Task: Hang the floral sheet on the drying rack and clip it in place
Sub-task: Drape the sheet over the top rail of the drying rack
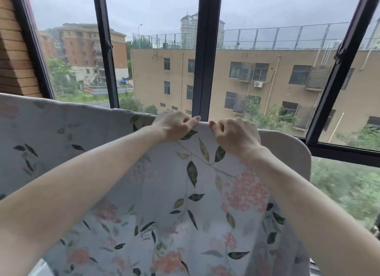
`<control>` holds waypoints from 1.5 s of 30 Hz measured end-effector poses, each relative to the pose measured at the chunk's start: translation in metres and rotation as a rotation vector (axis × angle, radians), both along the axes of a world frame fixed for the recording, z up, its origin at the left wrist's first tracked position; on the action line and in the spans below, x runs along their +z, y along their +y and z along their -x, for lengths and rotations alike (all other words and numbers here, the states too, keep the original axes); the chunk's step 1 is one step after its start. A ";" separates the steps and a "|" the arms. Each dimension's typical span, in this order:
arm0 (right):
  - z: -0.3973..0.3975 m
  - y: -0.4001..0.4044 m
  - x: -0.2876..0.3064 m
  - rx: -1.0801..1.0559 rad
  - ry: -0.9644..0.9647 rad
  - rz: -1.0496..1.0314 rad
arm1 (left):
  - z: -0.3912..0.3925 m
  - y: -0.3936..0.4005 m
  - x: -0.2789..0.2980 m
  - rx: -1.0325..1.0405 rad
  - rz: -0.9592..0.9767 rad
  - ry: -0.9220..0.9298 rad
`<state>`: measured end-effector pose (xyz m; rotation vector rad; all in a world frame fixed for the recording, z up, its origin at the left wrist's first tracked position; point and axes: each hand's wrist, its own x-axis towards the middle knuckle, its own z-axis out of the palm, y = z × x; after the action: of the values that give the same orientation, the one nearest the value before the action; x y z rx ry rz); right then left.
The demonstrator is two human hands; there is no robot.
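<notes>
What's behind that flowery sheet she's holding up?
Above the floral sheet, gripped by the left hand and right hand, window frames and buildings show. Any rack bar under its top fold is covered.

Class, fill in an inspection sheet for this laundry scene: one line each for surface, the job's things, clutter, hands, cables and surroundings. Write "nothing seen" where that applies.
Surface: no table in view; the floral sheet fills the lower frame, draped over a support that it hides.
Job's things: floral sheet, its top edge raised at the middle; drying rack itself not visible; no clips seen.
Clutter: nothing seen.
Hands: left hand and right hand pinch the sheet's top edge close together, fingers curled.
Cables: nothing seen indoors; a thin dark line runs along the tan building outside.
Surroundings: dark window frame straight ahead, brick wall at left, trees and grey sky outside.
</notes>
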<state>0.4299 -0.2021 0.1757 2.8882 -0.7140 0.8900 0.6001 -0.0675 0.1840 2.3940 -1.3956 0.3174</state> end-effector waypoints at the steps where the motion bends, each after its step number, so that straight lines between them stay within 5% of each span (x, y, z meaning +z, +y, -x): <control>1: -0.003 0.004 -0.001 0.008 -0.002 -0.005 | -0.002 0.011 -0.006 -0.011 0.038 -0.018; 11: -0.007 0.006 -0.012 -0.034 -0.090 -0.020 | -0.052 0.091 -0.032 0.090 0.080 -0.129; 20: -0.024 0.024 0.004 -0.066 -0.020 -0.233 | -0.091 0.190 -0.033 0.194 0.028 -0.123; 28: -0.100 0.162 -0.010 0.194 -0.001 -0.233 | -0.131 0.312 -0.042 0.347 0.019 -0.024; 40: -0.180 0.406 -0.092 0.594 -0.211 -0.874 | -0.144 0.533 -0.103 0.457 0.082 0.178; 45: -0.222 0.487 -0.130 0.690 -0.115 -0.973 | -0.163 0.591 -0.127 0.524 0.140 0.250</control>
<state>0.6524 0.2848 0.0456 4.1233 -0.0990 0.9258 0.7630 0.5234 0.0571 2.5395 -0.6058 0.2225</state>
